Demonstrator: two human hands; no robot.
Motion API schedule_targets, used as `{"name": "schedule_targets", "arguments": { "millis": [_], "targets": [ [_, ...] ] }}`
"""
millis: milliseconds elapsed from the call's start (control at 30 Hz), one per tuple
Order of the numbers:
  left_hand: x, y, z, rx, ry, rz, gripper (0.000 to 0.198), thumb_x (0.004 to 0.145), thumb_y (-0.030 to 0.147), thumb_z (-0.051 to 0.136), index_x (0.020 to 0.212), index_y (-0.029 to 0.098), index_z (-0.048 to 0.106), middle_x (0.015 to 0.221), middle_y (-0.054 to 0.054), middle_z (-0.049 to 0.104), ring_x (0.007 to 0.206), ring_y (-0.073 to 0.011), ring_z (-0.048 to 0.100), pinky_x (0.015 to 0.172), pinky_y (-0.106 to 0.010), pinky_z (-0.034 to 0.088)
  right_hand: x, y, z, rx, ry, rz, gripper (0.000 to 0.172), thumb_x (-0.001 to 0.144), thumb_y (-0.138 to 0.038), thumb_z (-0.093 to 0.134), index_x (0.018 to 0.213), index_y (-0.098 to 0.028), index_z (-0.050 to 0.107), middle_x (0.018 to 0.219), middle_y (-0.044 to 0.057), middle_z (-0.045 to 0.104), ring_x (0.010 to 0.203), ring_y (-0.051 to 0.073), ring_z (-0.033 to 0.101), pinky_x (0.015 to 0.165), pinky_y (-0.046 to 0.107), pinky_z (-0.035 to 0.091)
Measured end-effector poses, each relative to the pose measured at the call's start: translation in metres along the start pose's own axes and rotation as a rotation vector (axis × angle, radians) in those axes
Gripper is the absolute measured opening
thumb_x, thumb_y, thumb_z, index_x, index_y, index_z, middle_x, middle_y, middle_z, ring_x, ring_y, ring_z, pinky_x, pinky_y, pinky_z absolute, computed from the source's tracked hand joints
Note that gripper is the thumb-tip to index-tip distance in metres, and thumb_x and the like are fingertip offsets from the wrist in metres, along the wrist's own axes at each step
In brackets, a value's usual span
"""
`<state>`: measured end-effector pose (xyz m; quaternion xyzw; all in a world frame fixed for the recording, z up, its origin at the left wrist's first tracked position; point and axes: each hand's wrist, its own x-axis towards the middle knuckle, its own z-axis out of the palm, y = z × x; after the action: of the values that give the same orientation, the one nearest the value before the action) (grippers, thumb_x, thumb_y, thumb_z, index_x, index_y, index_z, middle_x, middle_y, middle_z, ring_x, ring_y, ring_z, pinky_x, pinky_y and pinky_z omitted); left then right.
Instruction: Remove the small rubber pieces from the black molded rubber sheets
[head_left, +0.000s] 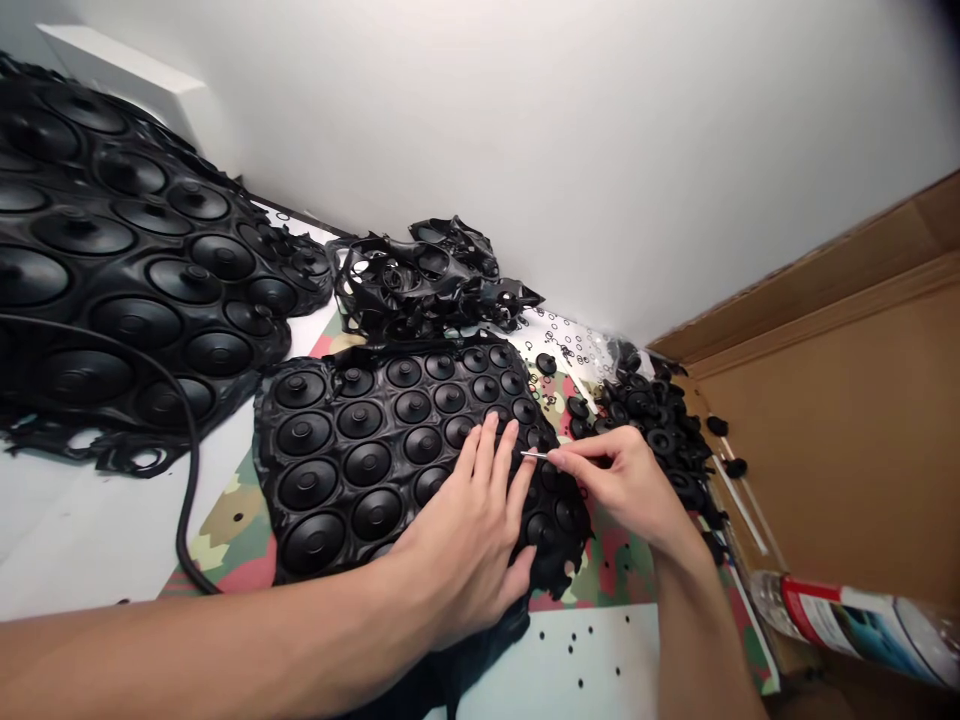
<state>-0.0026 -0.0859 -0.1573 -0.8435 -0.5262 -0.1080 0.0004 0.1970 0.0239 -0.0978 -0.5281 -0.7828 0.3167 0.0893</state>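
A black rubber sheet moulded with rows of round discs lies on the table in front of me. My left hand rests flat on its right part, fingers stretched out and pressing it down. My right hand is pinched on a thin metal pin, whose tip points at the sheet right beside my left fingertips.
A larger stack of black moulded sheets lies at the left, crossed by a black cable. Torn rubber scrap sits behind. Loose black discs are piled at the right by a cardboard box. A plastic bottle lies at the lower right.
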Motion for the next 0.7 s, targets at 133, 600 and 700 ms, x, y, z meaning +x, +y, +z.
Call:
{"name": "schedule_targets", "arguments": {
  "millis": [133, 600, 700],
  "targets": [
    [0.002, 0.0, -0.002, 0.004, -0.029, 0.011, 0.092, 0.105, 0.066, 0.047, 0.168, -0.001, 0.045, 0.172, -0.033, 0.04, 0.165, -0.0571, 0.027, 0.134, -0.069, 0.026, -0.014, 0.0, -0.003, 0.143, -0.132, -0.137, 0.06, 0.101, -0.056, 0.069, 0.053, -0.019, 0.071, 0.054, 0.0, 0.052, 0.058, 0.014, 0.034, 0.057, 0.031, 0.034],
    [0.002, -0.003, -0.003, -0.012, -0.045, 0.009, 0.092, 0.106, 0.065, 0.047, 0.17, 0.0, 0.042, 0.174, -0.033, 0.036, 0.166, -0.0575, 0.022, 0.133, -0.069, 0.027, -0.076, 0.042, -0.008, 0.183, -0.072, 0.114, 0.056, 0.105, -0.06, 0.066, 0.07, -0.017, 0.079, 0.064, 0.004, 0.063, 0.065, 0.018, 0.048, 0.061, 0.031, 0.038],
    [0.002, -0.003, -0.002, -0.015, -0.045, 0.01, 0.093, 0.105, 0.066, 0.047, 0.171, -0.001, 0.041, 0.174, -0.034, 0.035, 0.166, -0.0581, 0.022, 0.134, -0.069, 0.027, -0.084, 0.043, -0.002, 0.198, -0.09, 0.083, 0.057, 0.105, -0.059, 0.066, 0.068, -0.018, 0.078, 0.063, 0.002, 0.061, 0.063, 0.017, 0.045, 0.058, 0.03, 0.036]
  ]
}}
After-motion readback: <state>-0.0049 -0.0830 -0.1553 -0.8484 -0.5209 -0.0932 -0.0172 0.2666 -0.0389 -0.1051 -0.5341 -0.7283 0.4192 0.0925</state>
